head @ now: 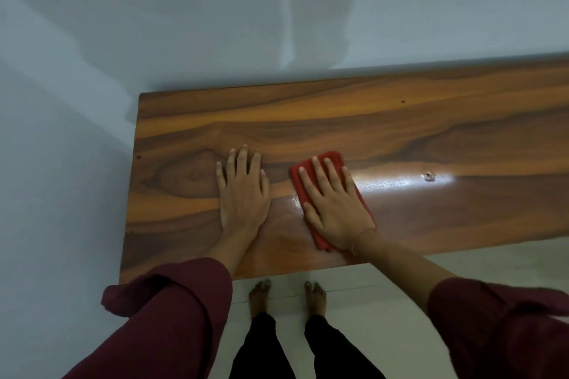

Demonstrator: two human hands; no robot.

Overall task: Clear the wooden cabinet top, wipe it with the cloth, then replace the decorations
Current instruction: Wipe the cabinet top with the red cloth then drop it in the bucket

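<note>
The wooden cabinet top [338, 120] fills the middle of the view, bare of decorations. A folded red cloth [331, 160] lies on it right of centre. My right hand [334, 203] presses flat on the cloth with fingers spread, covering most of it. My left hand [243, 191] rests flat on the bare wood just left of the cloth, fingers apart, holding nothing. A wet sheen shows on the wood to the right of the cloth.
A pale wall [215, 24] runs along the cabinet's back and left sides. A small chipped spot [428, 176] marks the top at the right. My bare feet [288, 295] stand on the light tiled floor at the cabinet's front edge.
</note>
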